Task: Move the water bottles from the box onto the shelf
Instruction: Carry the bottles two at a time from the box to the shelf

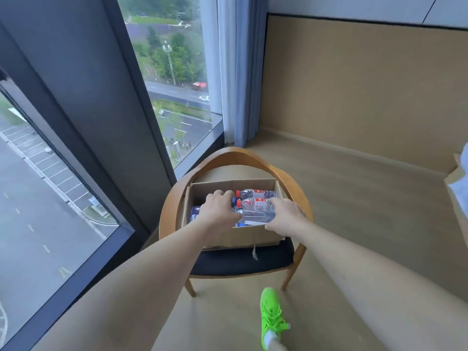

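Both of the person's arms reach down into an open cardboard box point(243, 236) that sits on the dark seat of a wooden chair point(291, 173) by the window point(174, 72). Inside the box lie several clear water bottles point(255, 205) on their sides, with red caps and red-and-white labels, packed close together toward the right half. The left hand point(219, 211) is over the cap ends of the bottles, its fingers curled downward around them, though I cannot tell which bottle it has hold of. The right hand point(285, 217) is on the other end of the nearest bottle, at the box's front right corner, fingers bent over the clear plastic. At the left end of the box something dark blue point(195, 214) shows beside the left wrist. A bright green shoe point(272, 315) stands on the pale floor in front of the chair. A blue-grey curtain point(238, 72) hangs in the corner behind the chair, next to a tan wall panel point(367, 84)
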The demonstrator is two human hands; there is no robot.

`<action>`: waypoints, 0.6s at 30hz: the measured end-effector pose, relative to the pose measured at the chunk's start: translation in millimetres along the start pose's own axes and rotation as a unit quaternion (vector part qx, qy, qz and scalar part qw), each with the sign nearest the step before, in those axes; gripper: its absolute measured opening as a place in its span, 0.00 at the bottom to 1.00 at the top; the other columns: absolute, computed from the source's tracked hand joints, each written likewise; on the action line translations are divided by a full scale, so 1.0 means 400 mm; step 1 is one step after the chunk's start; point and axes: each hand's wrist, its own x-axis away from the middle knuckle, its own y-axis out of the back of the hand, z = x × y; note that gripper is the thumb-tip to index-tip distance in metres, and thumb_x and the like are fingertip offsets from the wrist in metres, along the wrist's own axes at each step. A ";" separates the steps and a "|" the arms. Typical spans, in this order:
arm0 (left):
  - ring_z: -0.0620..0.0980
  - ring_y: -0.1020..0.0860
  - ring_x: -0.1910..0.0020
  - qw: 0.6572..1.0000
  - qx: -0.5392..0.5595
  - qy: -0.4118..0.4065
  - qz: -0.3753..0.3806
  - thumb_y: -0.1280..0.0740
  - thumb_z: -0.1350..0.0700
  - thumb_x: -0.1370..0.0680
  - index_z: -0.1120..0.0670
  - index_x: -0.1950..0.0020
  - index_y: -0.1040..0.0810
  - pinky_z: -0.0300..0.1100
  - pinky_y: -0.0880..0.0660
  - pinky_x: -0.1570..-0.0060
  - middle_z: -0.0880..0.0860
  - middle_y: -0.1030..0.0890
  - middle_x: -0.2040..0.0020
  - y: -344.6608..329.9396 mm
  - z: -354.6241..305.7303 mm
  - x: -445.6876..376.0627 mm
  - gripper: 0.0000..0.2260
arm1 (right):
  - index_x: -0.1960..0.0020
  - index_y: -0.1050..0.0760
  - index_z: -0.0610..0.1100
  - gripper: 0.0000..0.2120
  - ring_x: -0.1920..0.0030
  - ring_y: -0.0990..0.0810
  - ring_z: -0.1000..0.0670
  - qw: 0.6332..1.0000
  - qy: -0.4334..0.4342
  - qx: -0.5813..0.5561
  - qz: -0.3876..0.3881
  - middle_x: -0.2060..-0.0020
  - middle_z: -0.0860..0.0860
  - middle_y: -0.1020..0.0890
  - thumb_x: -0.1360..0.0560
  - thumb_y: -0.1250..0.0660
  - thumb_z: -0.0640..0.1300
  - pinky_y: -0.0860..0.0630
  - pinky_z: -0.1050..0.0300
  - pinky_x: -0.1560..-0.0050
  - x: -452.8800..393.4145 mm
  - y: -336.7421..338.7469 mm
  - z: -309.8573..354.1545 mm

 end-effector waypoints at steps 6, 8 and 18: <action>0.56 0.29 0.34 0.998 0.010 0.058 0.024 0.28 0.48 0.22 0.51 0.26 0.30 0.49 0.28 0.38 0.56 0.27 0.31 -0.083 0.019 -0.270 0.26 | 0.31 0.31 0.50 0.28 0.45 0.21 0.45 0.998 0.022 -0.001 0.063 0.44 0.47 0.22 0.29 0.26 0.47 0.17 0.45 0.49 -0.316 -0.020 -0.028; 0.56 0.29 0.34 0.995 0.021 0.087 0.040 0.29 0.49 0.23 0.52 0.27 0.29 0.49 0.28 0.38 0.56 0.26 0.31 -0.113 0.024 -0.350 0.25 | 0.31 0.31 0.49 0.27 0.45 0.21 0.44 0.996 0.029 0.000 0.082 0.44 0.47 0.22 0.28 0.27 0.46 0.18 0.44 0.49 -0.411 -0.018 -0.042; 0.58 0.25 0.35 0.968 0.082 0.194 0.139 0.28 0.44 0.25 0.53 0.27 0.29 0.50 0.27 0.39 0.56 0.24 0.34 -0.268 0.047 -0.597 0.29 | 0.28 0.31 0.46 0.26 0.36 0.25 0.40 0.983 0.046 0.024 0.178 0.37 0.43 0.23 0.25 0.31 0.43 0.23 0.42 0.39 -0.721 -0.085 -0.093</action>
